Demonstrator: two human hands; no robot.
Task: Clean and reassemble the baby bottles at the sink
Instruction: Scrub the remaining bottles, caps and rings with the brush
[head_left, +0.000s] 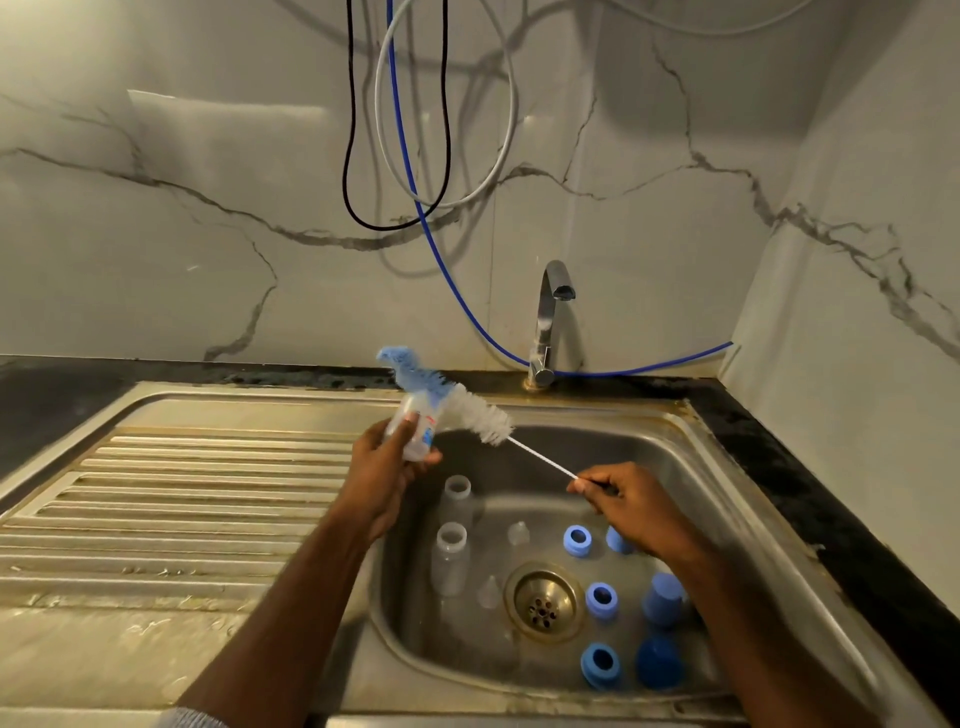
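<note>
Above the sink (727, 467) basin, the left hand (387, 467) grips the bottle (415, 431); the brush (452, 402) lies just beyond it, its wire slanting down-right to the right hand's (631, 506) pinching fingers.

Black cable (353, 156), white hose (511, 104) and blue hose (452, 270) hang against the marble wall (156, 234).

Dim, warm indoor light falls from above and in front, leaving soft glare patches on the marble wall (208, 156). The hanging cables (397, 130) cast blurred double shadows on it. The sink (691, 467) steel shows dull reflections. Wide-angle distortion bends the worktop (52, 395) edges near the corners. The brush (447, 400) looks motion-blurred; overall detail is soft.
</note>
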